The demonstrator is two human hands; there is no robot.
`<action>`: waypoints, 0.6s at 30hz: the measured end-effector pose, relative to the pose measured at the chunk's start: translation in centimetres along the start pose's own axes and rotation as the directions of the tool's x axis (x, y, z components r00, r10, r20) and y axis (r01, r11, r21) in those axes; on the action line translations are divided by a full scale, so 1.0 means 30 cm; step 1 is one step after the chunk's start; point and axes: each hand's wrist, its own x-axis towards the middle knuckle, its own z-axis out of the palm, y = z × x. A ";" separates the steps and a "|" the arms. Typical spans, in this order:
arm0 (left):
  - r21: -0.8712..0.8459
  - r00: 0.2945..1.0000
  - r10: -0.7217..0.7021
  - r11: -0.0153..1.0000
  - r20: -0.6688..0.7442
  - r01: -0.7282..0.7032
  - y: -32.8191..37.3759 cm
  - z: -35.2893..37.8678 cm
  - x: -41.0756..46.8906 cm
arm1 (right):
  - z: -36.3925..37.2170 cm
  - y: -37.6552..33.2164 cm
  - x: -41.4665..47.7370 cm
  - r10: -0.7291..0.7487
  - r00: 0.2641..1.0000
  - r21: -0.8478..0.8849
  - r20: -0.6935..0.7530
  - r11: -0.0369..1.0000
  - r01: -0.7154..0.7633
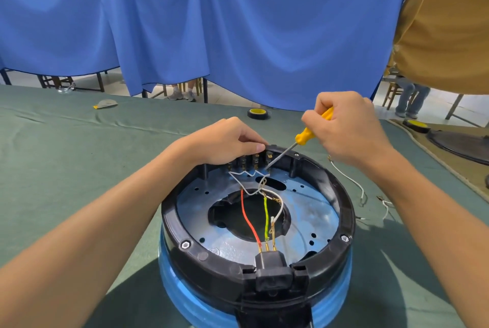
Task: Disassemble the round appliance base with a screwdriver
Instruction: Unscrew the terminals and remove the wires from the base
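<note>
- Left hand (227, 142) grips the far rim of the round base (341, 195), which is parked at the table's (79, 158) near edge.
- Right hand (346, 129), a bit further out, is wrapped round the yellow screwdriver (304, 138). The shaft slants down-left, with the tip at the terminal row (255, 162) by the left fingers.
- Tape roll (258, 113) sits way back.

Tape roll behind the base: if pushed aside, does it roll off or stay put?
The tape roll lies flat on the green cloth, so a push would probably slide it, not roll it. Small with an open core, so likely light. The cloth looks soft and creased; it may drag or bunch.
</note>
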 end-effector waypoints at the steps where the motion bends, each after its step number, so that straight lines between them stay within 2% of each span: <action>1: -0.041 1.000 0.001 0.999 0.005 -0.001 -0.006 -0.003 -0.001 | -0.004 0.000 -0.008 -0.011 1.000 0.024 -0.029 1.000 0.011; 5: -0.126 1.000 0.007 0.992 0.006 -0.006 -0.017 -0.008 -0.005 | 0.017 -0.005 -0.039 -0.059 0.997 0.068 -0.052 0.996 0.063; 11: -0.111 1.000 0.009 0.994 0.023 -0.006 -0.008 -0.013 -0.007 | 0.051 0.002 -0.065 -0.139 0.985 0.080 -0.106 0.986 0.148; 16: -0.128 1.000 0.000 0.992 0.028 0.004 0.000 -0.015 -0.009 | 0.051 -0.022 -0.082 -0.319 0.941 -0.019 -0.109 0.948 0.319; 18: -0.134 1.000 -0.004 0.991 0.028 0.008 0.000 -0.016 -0.008 | 0.053 -0.026 -0.081 -0.335 0.937 -0.037 -0.093 0.942 0.333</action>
